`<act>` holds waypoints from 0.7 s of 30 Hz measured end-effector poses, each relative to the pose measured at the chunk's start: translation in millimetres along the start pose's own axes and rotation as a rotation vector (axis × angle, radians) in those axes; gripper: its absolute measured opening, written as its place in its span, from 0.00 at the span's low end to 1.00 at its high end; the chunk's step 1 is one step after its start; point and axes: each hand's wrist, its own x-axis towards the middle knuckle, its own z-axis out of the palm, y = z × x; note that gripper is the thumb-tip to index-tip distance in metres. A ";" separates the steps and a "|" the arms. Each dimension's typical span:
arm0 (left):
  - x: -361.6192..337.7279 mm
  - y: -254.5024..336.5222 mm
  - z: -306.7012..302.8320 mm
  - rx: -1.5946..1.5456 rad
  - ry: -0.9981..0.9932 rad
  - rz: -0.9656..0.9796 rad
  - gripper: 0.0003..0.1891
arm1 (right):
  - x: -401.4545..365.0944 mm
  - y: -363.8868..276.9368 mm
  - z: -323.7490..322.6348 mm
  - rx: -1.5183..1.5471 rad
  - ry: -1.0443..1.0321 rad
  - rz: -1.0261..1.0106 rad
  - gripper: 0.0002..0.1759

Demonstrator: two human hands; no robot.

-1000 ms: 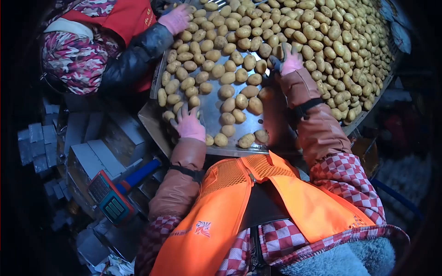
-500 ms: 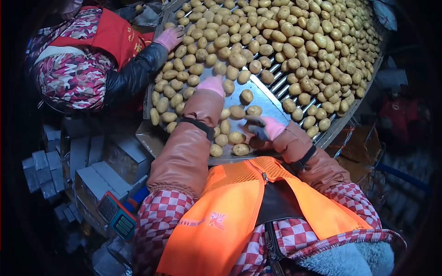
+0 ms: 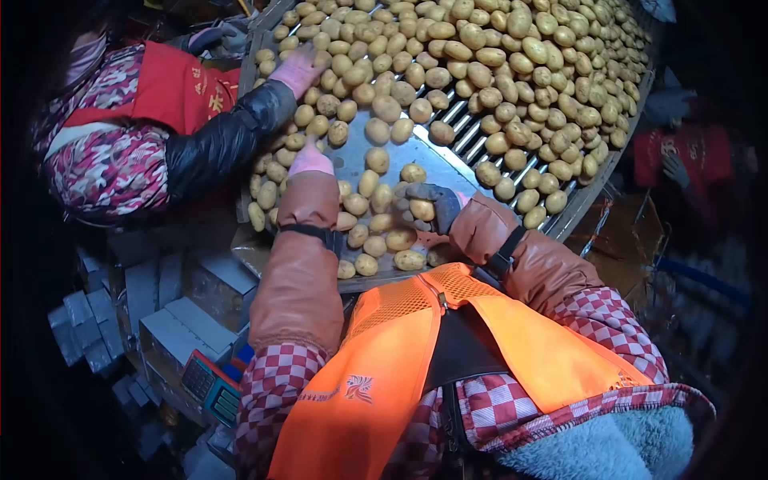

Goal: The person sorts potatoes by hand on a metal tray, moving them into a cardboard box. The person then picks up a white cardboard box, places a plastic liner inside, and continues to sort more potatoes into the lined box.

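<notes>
Potatoes, one loose lot: heaped on slatted bars, scattered over a metal sheet, two gloved hands among them.
One potato sits within the curled fingers of the right hand, over the sheet's near half; round and smooth, it could slip if only the fingertips bear on it. Left hand, gloved in pink, reaches to the sheet's left side; its fingers are hidden from here, so I cannot tell their opening or any hold. Several potatoes lie by the sheet's near edge: a brush of the right sleeve could roll one off. Upper potatoes could slide if lower ones are pulled. A co-worker's hand lies just beyond; two reaches into one patch could collide.
</notes>
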 end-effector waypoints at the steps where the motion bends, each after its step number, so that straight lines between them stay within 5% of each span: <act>1: 17.0 -9.2 10.0 0.016 0.041 0.021 0.20 | 5.4 3.2 -11.7 0.251 0.051 0.202 0.27; 2: 23.8 -8.6 10.8 0.032 0.083 0.042 0.18 | 6.8 2.1 -18.2 0.503 0.099 0.401 0.26; 8: -42.7 -3.8 8.5 -0.243 -0.111 0.127 0.19 | -22.0 -30.4 -19.1 0.155 0.142 0.267 0.28; 9: -49.5 -17.6 58.5 -0.775 -0.178 0.418 0.19 | -25.8 -34.9 -15.7 0.132 0.156 0.251 0.28; 11: -96.1 46.0 -13.2 -0.328 -0.440 0.491 0.19 | -31.3 -41.4 -10.9 0.104 0.195 0.225 0.28; 16: -57.3 129.8 38.5 0.121 -0.286 0.687 0.19 | -45.4 -51.1 -4.2 0.094 0.290 0.164 0.29; 21: -57.7 159.2 78.0 0.285 -0.213 0.523 0.14 | -82.8 -52.6 3.1 0.223 0.429 0.185 0.30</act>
